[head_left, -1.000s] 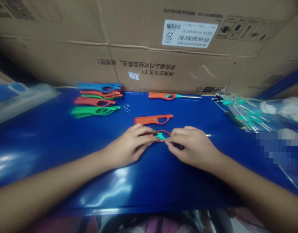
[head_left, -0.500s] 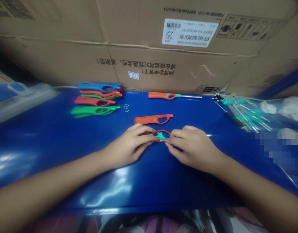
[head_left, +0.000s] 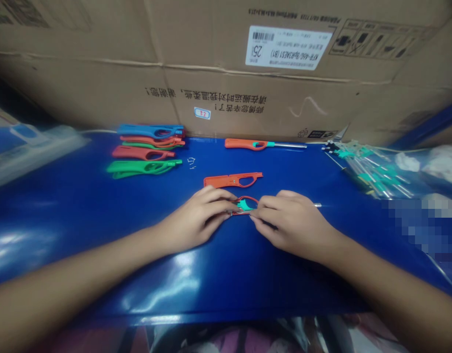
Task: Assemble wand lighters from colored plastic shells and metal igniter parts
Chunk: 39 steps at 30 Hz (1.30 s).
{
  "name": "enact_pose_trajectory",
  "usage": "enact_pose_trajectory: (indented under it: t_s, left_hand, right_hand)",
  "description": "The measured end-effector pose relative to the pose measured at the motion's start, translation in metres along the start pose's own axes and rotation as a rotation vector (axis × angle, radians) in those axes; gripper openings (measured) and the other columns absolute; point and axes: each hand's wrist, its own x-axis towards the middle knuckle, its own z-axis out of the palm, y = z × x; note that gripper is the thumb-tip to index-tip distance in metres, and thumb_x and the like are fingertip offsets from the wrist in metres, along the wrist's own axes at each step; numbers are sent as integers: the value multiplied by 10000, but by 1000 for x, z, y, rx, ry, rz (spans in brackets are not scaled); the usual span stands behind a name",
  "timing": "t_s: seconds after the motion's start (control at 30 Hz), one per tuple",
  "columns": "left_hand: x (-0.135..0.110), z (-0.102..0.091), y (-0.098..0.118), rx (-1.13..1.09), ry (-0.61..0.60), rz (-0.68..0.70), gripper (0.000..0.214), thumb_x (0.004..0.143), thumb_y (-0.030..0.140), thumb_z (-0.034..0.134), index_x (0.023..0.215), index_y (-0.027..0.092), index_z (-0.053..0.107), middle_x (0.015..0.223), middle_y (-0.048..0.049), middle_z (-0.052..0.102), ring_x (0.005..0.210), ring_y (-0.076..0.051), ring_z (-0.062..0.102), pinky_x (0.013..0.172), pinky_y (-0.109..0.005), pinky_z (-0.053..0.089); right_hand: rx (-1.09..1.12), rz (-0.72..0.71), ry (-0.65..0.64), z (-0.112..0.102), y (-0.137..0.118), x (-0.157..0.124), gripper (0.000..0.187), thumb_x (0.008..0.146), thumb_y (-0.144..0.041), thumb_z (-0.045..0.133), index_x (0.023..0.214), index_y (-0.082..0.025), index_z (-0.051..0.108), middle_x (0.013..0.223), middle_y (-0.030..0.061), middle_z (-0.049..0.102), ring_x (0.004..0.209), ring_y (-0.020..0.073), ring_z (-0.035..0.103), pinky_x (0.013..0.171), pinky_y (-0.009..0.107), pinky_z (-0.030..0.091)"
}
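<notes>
Between my two hands lies an orange lighter half-shell point(head_left: 250, 198) with a green trigger point(head_left: 244, 205) set in it. My left hand point(head_left: 202, 215) closes its fingers on the shell's left end. On the right end, my right hand point(head_left: 287, 220) grips with thumb and fingers pinched, hiding most of that end. A metal tube tip point(head_left: 317, 205) pokes out to the right beyond my right hand. Just behind my hands rests a second orange half-shell point(head_left: 231, 180), lying flat and touched by neither hand.
A whole orange lighter point(head_left: 248, 144) lies farther back. At back left are stacked blue, orange and green shells point(head_left: 145, 167), with several tiny metal pieces point(head_left: 191, 162) beside them. Metal tubes with green parts point(head_left: 373, 166) are heaped at right. A cardboard box point(head_left: 211, 73) stands behind.
The fingers of my left hand have shifted very slightly on the shell, uncovering a little more around the green trigger. Everything else stays in place.
</notes>
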Motion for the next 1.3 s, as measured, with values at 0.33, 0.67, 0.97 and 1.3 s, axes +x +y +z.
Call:
enact_pose_trajectory:
  t_s: [0.33,0.67,0.97,1.3]
  left_hand:
    - [-1,-1,1,54,-18,11,288,1007,172,488,1217,229,677,1271,-98,634,1182,-228,573,1029,-418,462]
    - [0,-1,1,26,-3,14,290,989,136,503,1212,219,669,1257,-90,636,1173,-219,571,1027,-404,458]
    - [7,4,17,-26,39,-105,199,913,185,607,1092,195,694,1176,-83,651,1110,-239,577,989,-426,483]
    - [7,10,8,-71,130,-136,85,941,209,622,947,199,706,1101,-67,677,1006,-210,610,869,-360,511]
  right_hand:
    - [24,74,25,-6,-1,0,255,963,-216,546,839,-204,769,752,-6,698,649,117,592,647,320,336]
    - [7,82,-27,-3,-4,0,265,959,-214,537,827,-185,765,728,3,688,640,133,609,643,321,336]
    - [319,300,-34,-8,7,4,113,862,-148,623,893,-201,718,865,0,696,647,100,578,605,240,398]
    - [425,257,-127,-3,14,4,88,892,-138,600,903,-212,648,920,7,657,740,112,571,641,235,418]
